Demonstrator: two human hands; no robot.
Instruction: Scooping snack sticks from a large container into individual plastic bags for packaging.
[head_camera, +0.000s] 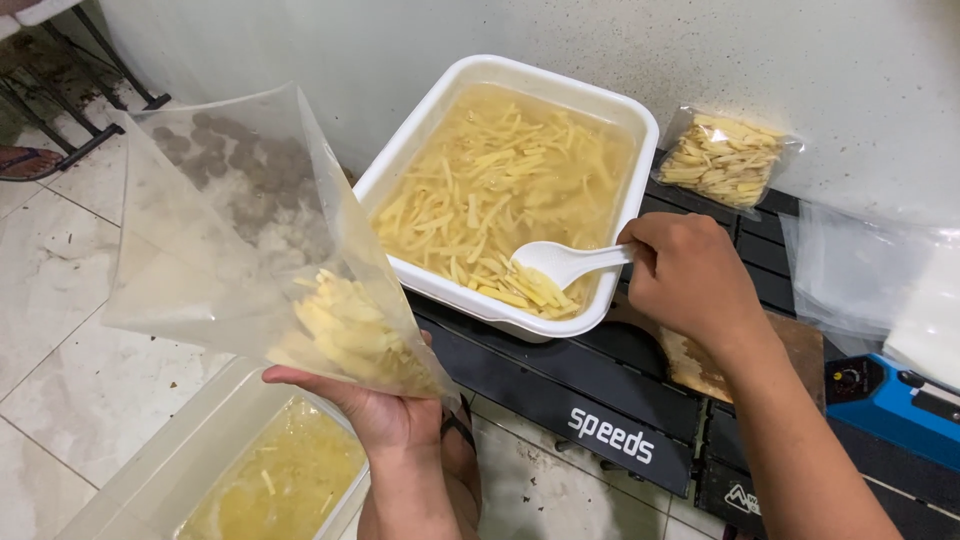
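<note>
Strips (490, 195) of pale yellow cut food lie soaking in cloudy liquid in a white tub (640, 135), which sits on a black platform (560, 395) against the wall. The right hand (690, 275) is closed around the handle of a white spoon (560, 262); the handle's end is hidden inside the fist, and the bowl rests among the strips at the tub's near rim, a few lying on it. The left hand (375, 405) is cupped, palm up, under the low corner of a clear bag (230, 230), its fingers curled to support a heap of strips inside. The fingertips are covered by the plastic and hard to make out. The bag tilts up and to the left, its mouth pointing away from the tub; whether the mouth stands open cannot be told. Below the left hand a clear bin (180, 465) holds more liquid with a few strips, and the picture's edge cuts it off. A filled pack (722, 160) of strips leans against the wall just beside the tub. At the right edge lie empty clear bags (860, 275) and a blue device (900, 400), both cut off. A brown board (800, 345) is mostly hidden behind the right wrist
</note>
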